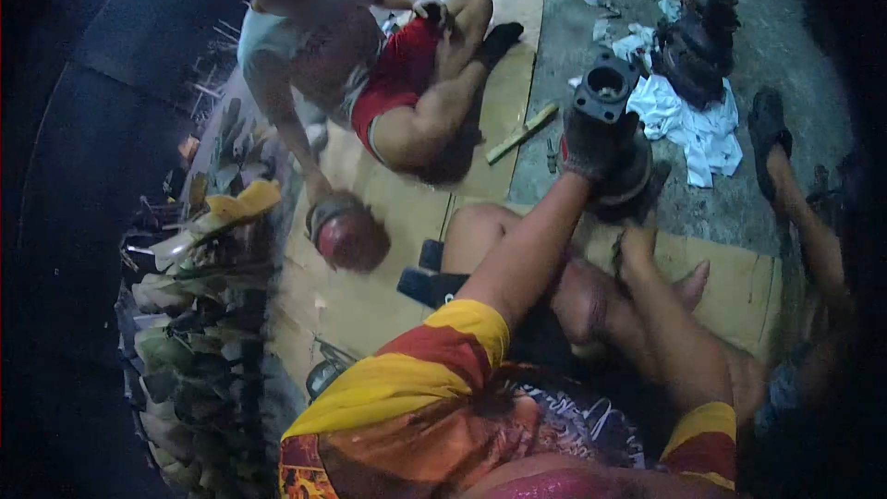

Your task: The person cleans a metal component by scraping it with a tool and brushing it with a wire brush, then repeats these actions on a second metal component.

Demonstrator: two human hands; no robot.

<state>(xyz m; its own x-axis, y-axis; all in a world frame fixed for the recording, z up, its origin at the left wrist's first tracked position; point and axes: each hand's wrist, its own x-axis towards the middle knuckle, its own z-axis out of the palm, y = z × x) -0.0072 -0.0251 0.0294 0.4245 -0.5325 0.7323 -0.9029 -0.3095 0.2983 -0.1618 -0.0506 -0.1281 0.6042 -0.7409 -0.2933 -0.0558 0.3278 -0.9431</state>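
A dark metal part with a square bolt flange [585, 98] and a rounded, wider lower body [632, 166] stands in front of me, the hole in its flange facing up. My left hand [591, 145], in a grey glove, is closed around its neck just under the flange. My right hand [654, 192] is low at the part's near right side. It looks dark and blurred, so its fingers and anything in them cannot be made out.
Cardboard sheets [739, 282] cover the floor. At left, a seated person [314, 46] reaches to a round reddish part [354, 238] beside piled metal pieces [176, 351]. White rags [702, 134] and dark metal parts [698, 51] lie behind; a wooden stick [522, 134] lies nearby. Another person's foot [769, 129] is at right.
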